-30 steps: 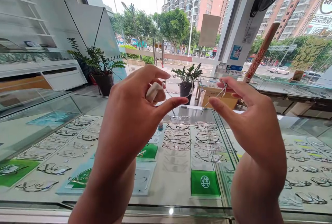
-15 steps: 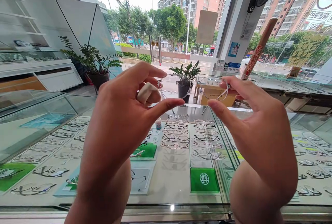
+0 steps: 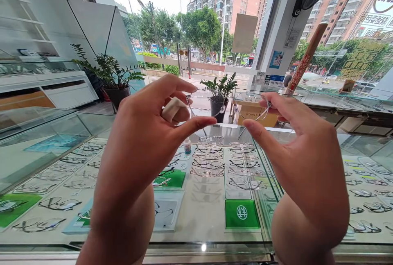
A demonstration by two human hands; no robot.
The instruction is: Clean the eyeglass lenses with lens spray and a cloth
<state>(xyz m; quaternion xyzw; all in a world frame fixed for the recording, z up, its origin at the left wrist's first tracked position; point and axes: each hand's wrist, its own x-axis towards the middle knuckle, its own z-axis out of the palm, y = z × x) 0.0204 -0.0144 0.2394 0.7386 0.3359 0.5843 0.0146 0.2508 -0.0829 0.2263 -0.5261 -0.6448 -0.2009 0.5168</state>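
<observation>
Moved: since one second ago, the left hand (image 3: 138,138) has slid a bit left, so more of the small white-and-blue bottle (image 3: 187,146) shows.
Left grip: curved with a wide gap, its tips on one side of the thin, silver, wire-rimmed glasses (image 3: 223,109); a beige wrap (image 3: 172,109) sits by a curled finger.
Right grip: right hand (image 3: 307,146) bent the same way, holding the other side.
Glasses: up between both hands, above the glass worktop (image 3: 205,220).
Lower down: rows of thin-framed spectacles (image 3: 207,171) and a flat green square with a white round sign (image 3: 242,212).
</observation>
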